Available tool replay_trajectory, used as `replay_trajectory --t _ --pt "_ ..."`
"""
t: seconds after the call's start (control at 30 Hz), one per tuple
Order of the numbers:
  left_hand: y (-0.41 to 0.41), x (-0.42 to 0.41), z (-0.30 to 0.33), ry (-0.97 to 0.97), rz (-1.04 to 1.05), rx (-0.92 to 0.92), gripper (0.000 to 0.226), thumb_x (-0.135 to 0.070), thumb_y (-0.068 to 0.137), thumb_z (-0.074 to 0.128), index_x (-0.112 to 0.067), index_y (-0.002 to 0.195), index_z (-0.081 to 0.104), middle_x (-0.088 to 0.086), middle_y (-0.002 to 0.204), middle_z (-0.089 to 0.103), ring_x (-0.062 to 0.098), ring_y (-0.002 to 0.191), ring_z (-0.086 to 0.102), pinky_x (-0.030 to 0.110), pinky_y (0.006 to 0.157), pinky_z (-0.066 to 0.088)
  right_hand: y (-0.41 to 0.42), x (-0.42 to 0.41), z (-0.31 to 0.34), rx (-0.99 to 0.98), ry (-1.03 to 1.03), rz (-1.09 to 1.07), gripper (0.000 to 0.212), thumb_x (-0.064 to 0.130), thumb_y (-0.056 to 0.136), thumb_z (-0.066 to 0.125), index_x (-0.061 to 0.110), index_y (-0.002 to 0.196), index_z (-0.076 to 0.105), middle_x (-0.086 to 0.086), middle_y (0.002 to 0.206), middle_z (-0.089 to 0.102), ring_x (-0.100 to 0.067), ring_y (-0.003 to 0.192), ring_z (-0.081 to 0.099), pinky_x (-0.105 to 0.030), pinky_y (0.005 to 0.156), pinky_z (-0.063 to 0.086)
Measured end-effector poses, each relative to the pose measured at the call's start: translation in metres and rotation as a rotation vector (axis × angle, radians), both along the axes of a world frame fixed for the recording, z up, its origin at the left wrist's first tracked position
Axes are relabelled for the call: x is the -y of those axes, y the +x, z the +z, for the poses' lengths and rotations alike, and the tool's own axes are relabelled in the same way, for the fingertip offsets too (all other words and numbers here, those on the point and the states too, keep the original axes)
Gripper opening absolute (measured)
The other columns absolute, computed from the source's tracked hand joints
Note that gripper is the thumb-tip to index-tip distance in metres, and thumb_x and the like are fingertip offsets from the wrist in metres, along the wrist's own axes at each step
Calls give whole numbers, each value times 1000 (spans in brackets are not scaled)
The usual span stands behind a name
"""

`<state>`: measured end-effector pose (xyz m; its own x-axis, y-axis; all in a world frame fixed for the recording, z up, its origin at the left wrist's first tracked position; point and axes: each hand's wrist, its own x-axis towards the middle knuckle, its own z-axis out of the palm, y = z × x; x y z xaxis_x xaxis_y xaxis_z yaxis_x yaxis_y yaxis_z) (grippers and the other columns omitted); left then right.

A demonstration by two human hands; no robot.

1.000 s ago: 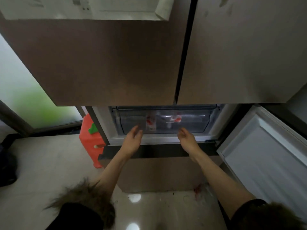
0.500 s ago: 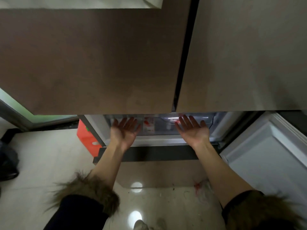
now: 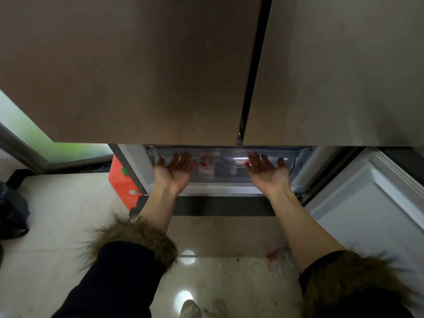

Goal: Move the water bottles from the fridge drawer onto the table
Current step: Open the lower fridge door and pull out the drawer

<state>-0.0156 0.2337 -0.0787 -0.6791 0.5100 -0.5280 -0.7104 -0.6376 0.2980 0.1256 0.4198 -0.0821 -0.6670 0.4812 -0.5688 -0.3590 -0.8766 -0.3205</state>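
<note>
Clear fridge drawer (image 3: 220, 174) fronts bottles (image 3: 206, 165); upper doors (image 3: 137, 70) overhang

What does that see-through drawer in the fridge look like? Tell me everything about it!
The clear drawer is see-through plastic, wide and low, sitting in the open bottom part of the fridge just under the two big brown doors. Its top edge is partly hidden by them. Through its front you can see bottles with red-and-white labels. The left hand and right hand are spread open, palms up, at its front; whether they touch it is unclear.
</note>
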Motion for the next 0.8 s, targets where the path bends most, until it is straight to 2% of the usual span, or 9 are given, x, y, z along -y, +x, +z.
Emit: replay_trajectory --t 0.07,0.27,0.47,0.6,0.73,0.8 --pt "2 2 -2 1 -1 0 54 -48 98 21 -6 87 52 17 99 56 30 97 54 48 78 44 1 1 -1 4 2 -7 56 48 96 34 7 134 45 -17 129 56 -30 118 54 -42 108 35" --pt "4 6 -5 -33 -6 14 52 -51 97 25 -7 87 51 16 99 58 30 98 56 47 76 45 7 6 2 30 21 -3 57 50 94 40 7 132 45 -16 127 58 -29 115 57 -41 105 39" --pt "14 16 -8 -91 -24 17 49 -50 96 31 -7 108 50 18 121 56 30 123 49 43 92 42 16 11 1 73 51 25 58 55 90 43 9 126 48 -13 127 58 -27 114 57 -44 107 37" --pt "21 23 -8 -164 -59 -22 63 -55 95 27 -8 135 38 15 137 48 28 127 47 37 95 43 21 15 -2 92 61 29 61 58 90 40 10 127 48 -12 127 57 -27 114 56 -45 107 36" --pt "29 28 -5 -203 -80 -54 65 -58 93 23 -7 127 43 15 138 48 27 119 52 31 89 45 27 20 -1 123 62 42 57 61 91 34 13 117 52 -11 128 56 -26 114 55 -45 102 40" --pt "35 31 -4 -203 -76 -51 69 -59 92 23 -5 132 39 17 141 44 28 121 51 33 96 42 31 22 0 136 54 48 55 61 91 33 14 112 53 -11 130 55 -26 113 54 -43 96 42"
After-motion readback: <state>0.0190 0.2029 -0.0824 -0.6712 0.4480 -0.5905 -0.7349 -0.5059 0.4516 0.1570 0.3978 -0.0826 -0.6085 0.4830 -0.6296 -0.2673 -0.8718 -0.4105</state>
